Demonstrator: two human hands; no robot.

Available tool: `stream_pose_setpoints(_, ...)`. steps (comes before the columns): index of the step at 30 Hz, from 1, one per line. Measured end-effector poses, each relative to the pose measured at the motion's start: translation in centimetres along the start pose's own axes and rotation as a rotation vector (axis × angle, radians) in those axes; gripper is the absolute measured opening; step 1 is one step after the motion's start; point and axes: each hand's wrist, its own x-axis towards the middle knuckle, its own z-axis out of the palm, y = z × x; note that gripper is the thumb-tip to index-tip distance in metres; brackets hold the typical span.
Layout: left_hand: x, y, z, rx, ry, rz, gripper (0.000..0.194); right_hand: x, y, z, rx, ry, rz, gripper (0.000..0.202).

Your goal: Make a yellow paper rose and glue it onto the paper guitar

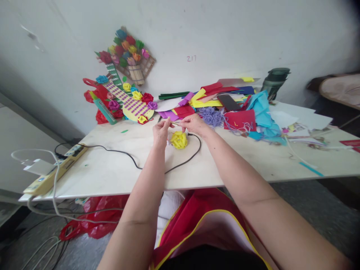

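Note:
My left hand (161, 129) and my right hand (194, 124) are raised over the middle of the table, fingertips pinched. Between them stretches a thin brownish stick-like piece (174, 123), one end in each hand; it is too small to tell its kind. Just below the hands lies a yellow paper flower (179, 140), partly ringed by a black cord (194, 150). Behind my left hand stands a cream cardboard guitar shape (132, 107) with purple strips, trimmed with paper flowers. A tangle of purple yarn (210, 116) lies beyond my right hand.
Coloured paper sheets (208, 97), a dark phone (228, 102) and a bottle (274, 84) line the back. Blue crumpled paper (263, 116) lies right. A glue bottle (104, 108) leans at left. A power strip (56, 170) with cables occupies the left edge.

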Motion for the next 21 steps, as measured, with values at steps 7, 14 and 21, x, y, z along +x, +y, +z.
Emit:
stream_pose_setpoints(7, -0.1, 0.2, 0.2, -0.014, -0.015, -0.039, 0.042, -0.1, -0.5, 0.6, 0.108, 0.069, 0.096, 0.019)
stream_pose_setpoints(14, -0.3, 0.5, 0.2, -0.016, 0.009, -0.066, 0.039, -0.2, -0.7, 0.4, 0.111, 0.000, 0.090, 0.021)
stream_pose_setpoints(21, -0.2, 0.2, 0.3, -0.029, -0.006, -0.049, 0.036, 0.5, 0.3, 1.4, -0.155, 0.153, -0.036, 0.028)
